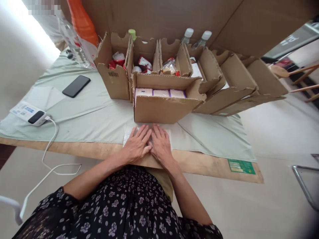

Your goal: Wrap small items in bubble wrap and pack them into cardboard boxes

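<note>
My left hand and my right hand lie flat side by side at the table's front edge, palms down, fingers stretched forward. Under them is a thin clear plastic sheet or bag, mostly covered by the hands. Just beyond my fingertips stands a low cardboard box. Inside it sit several white packs with purple edges. Neither hand grips anything.
Behind stands a row of cardboard bins with small packaged goods. An orange bottle and clear bottles rise around them. At left lie a black phone and a white power bank with a cable.
</note>
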Motion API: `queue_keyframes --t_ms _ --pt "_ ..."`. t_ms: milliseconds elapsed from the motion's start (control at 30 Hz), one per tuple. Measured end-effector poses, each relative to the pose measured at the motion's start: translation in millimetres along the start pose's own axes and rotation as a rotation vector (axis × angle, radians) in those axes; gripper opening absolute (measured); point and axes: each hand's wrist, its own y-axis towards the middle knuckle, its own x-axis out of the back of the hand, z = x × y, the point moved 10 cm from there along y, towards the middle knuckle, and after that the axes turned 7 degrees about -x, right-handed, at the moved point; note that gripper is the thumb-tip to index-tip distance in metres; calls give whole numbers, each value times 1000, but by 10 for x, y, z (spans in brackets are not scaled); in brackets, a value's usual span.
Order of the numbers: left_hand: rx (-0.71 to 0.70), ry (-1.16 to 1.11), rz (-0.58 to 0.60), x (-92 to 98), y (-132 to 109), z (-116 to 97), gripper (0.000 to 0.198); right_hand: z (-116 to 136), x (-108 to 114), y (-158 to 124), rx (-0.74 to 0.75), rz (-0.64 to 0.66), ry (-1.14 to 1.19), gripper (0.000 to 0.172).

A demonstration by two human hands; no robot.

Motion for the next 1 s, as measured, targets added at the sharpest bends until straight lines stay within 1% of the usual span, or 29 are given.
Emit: queue_keyframes --t_ms 33,67,100,167,200,233,267,333,400,433,467,500,533,567,633,667,700,733,767,833,933,967,1000 --pt "15 17 47 -65 -38 57 62 0 -61 13 24 36 -4 50" --pt "36 34 78 -101 -100 128 60 -69 -80 -13 25 48 -14 50" --pt "59 48 92 -103 -175 197 58 -193 -57 -68 3 37 -26 50" --pt "109 61 58 -13 -311 292 54 -498 89 -217 -95 -34 -47 49" --pt "128 59 17 61 -353 301 53 -610 184 -287 -145 -80 -54 49" --pt "131 50 -29 135 -371 276 54 -654 266 -337 -176 -119 -57 50" --pt "113 39 -71 196 -364 215 55 -624 321 -359 -181 -146 -57 50" --pt "24 14 -106 232 -309 33 58 -387 307 -328 -106 -136 -44 50" --pt "-67 -8 -47 147 -275 -102 57 -101 162 -289 37 -50 -26 48" --pt "-93 -19 1 89 -287 -116 54 -29 94 -299 94 -9 -21 46" --pt "-102 -29 42 44 -320 -88 52 -35 53 -331 125 16 -17 44" --pt "-93 -36 65 30 -366 -23 48 -123 55 -374 121 14 -11 41" --pt "-68 -38 59 54 -415 75 45 -285 103 -420 81 -18 -1 39" --pt "-24 -34 27 108 -460 196 43 -497 186 -466 10 -73 11 39" --pt "122 -11 -71 247 -519 484 41 -920 366 -537 -156 -188 38 41" --pt "211 -1 -113 295 -530 624 41 -1071 428 -542 -228 -230 47 43" --pt "295 4 -139 315 -522 740 43 -1163 454 -514 -283 -250 52 45" --pt "364 5 -150 309 -498 822 45 -1195 444 -452 -320 -249 53 48" --pt "412 4 -154 287 -459 869 47 -1180 408 -366 -342 -236 55 51" --pt "450 -4 -169 240 -377 877 42 -1076 310 -176 -363 -207 66 51" --pt "424 -51 -247 230 -352 790 18 -868 219 -13 -322 -186 165 34" --pt "404 -89 -295 249 -381 755 10 -812 218 -15 -296 -185 226 30" --pt "384 -143 -349 274 -424 721 8 -779 226 -45 -280 -183 297 29"
